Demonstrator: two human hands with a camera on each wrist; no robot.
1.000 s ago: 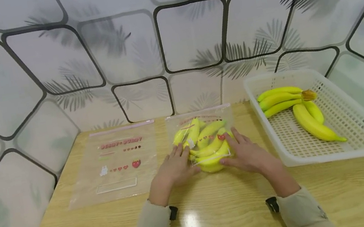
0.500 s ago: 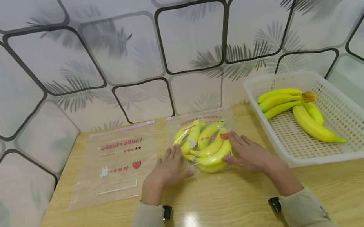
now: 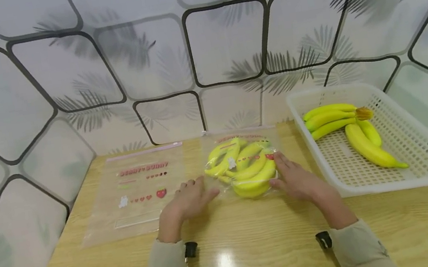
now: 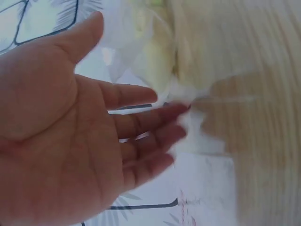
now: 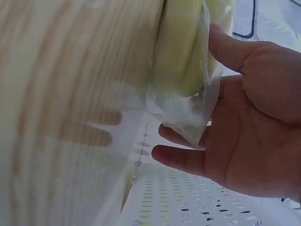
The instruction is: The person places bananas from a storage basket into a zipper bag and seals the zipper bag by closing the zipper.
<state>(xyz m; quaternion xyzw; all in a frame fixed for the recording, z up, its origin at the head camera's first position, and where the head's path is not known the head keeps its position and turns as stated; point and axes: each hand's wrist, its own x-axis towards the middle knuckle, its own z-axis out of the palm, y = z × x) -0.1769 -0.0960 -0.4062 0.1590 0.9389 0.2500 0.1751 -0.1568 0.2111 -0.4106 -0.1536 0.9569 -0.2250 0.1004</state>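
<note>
A clear zip bag (image 3: 222,188) printed with red hearts lies on the table, with several yellow bananas (image 3: 251,169) inside it. My right hand (image 3: 299,180) touches the bag's right side, fingers extended; in the right wrist view the thumb lies along the plastic near the bananas (image 5: 181,47). My left hand (image 3: 187,201) is off the bag, between it and a second, flat zip bag (image 3: 134,186) at the left. In the left wrist view the left hand (image 4: 94,127) shows its bare palm with fingers loosely extended.
A white perforated basket (image 3: 425,165) stands at the right, holding a bunch of bananas (image 3: 331,117) and more bananas (image 3: 367,146) beside it. A patterned wall (image 3: 229,47) rises directly behind the wooden table (image 3: 259,257).
My left hand has drawn away from the filled bag, leftward toward the flat one. The filled bag has shifted slightly right, while my right hand stays at its side.
</note>
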